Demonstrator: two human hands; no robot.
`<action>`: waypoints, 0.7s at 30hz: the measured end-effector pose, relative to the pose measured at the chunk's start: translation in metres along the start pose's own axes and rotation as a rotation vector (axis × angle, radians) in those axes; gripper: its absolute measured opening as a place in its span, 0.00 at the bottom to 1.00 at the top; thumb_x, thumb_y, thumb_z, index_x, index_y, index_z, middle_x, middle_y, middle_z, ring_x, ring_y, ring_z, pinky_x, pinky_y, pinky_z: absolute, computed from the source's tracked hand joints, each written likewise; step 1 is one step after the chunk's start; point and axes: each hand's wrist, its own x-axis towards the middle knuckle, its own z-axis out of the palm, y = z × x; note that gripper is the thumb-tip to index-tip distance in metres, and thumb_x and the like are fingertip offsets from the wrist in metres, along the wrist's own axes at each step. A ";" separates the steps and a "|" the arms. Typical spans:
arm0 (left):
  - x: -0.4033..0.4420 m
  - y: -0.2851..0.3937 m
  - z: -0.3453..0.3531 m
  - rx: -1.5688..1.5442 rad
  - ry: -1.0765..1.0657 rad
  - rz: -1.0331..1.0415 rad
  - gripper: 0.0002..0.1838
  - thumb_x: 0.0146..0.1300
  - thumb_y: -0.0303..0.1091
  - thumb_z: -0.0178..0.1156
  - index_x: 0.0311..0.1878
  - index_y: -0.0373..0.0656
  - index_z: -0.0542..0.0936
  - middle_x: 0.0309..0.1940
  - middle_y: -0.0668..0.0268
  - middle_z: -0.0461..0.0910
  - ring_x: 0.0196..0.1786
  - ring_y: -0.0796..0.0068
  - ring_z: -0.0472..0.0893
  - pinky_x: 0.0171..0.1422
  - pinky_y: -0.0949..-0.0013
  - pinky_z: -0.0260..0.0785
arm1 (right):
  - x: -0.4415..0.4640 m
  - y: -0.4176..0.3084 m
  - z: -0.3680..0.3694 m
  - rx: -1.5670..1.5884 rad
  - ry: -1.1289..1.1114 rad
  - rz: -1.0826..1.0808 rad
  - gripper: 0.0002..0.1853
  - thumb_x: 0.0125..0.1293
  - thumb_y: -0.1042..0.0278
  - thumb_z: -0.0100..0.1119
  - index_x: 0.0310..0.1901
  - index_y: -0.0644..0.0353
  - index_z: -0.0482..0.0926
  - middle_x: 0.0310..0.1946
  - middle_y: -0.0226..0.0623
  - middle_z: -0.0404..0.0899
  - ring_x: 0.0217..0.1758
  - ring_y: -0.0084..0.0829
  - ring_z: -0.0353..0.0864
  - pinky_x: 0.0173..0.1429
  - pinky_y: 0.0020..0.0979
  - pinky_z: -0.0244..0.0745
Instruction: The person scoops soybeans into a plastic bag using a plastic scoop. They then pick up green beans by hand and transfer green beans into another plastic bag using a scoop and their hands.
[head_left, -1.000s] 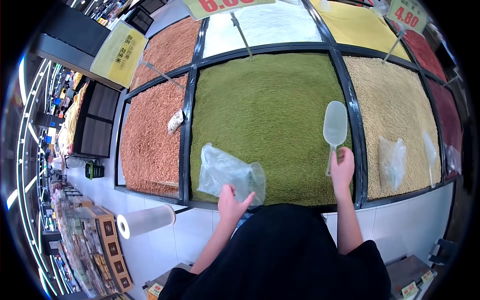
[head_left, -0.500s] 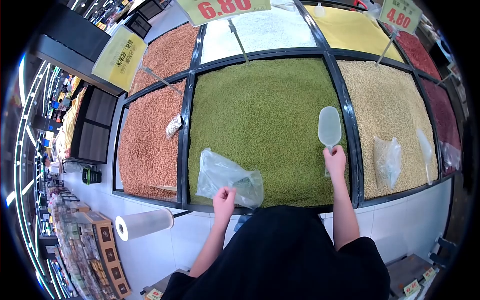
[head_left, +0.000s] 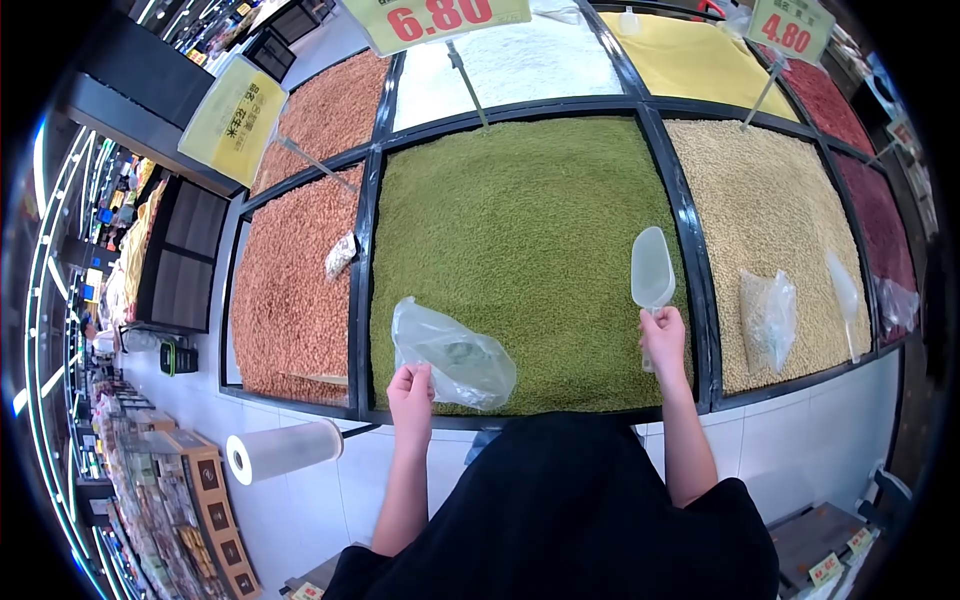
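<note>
A wide bin of small green mung beans (head_left: 510, 230) lies in front of me. My left hand (head_left: 411, 392) is closed on the edge of a clear plastic bag (head_left: 455, 355), which rests loosely on the beans at the bin's front left. The fingers of my right hand (head_left: 664, 338) are wrapped round the handle of a translucent scoop (head_left: 653, 267) at the bin's right side. The scoop's blade points away from me and looks bare, just above or on the beans; I cannot tell if it touches them.
Black dividers (head_left: 691, 230) frame the bins. Left are reddish peanuts (head_left: 295, 290) with a small bag (head_left: 341, 256); right, pale beans (head_left: 775, 200) hold a filled bag (head_left: 768, 320) and another scoop (head_left: 843, 290). A plastic bag roll (head_left: 285, 452) sticks out front left. Price signs (head_left: 435, 22) stand behind.
My left hand has shifted left along the bag's edge, and the bag's mouth has changed shape. My right hand has come slightly nearer me, with the scoop turned a little.
</note>
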 end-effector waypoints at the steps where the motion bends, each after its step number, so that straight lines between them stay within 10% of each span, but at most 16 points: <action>1: 0.000 -0.001 0.000 0.000 0.000 0.002 0.09 0.73 0.30 0.60 0.33 0.44 0.77 0.24 0.78 0.72 0.25 0.90 0.65 0.29 0.79 0.53 | -0.001 -0.001 0.004 0.026 -0.004 0.018 0.11 0.70 0.68 0.65 0.40 0.59 0.70 0.26 0.32 0.80 0.18 0.19 0.74 0.22 0.24 0.69; 21: 0.005 -0.012 0.005 -0.027 -0.080 -0.040 0.08 0.74 0.32 0.60 0.35 0.45 0.77 0.24 0.76 0.72 0.25 0.87 0.66 0.31 0.79 0.58 | -0.033 -0.028 0.057 0.275 -0.257 0.064 0.11 0.74 0.64 0.62 0.42 0.58 0.69 0.31 0.36 0.81 0.21 0.21 0.76 0.24 0.24 0.71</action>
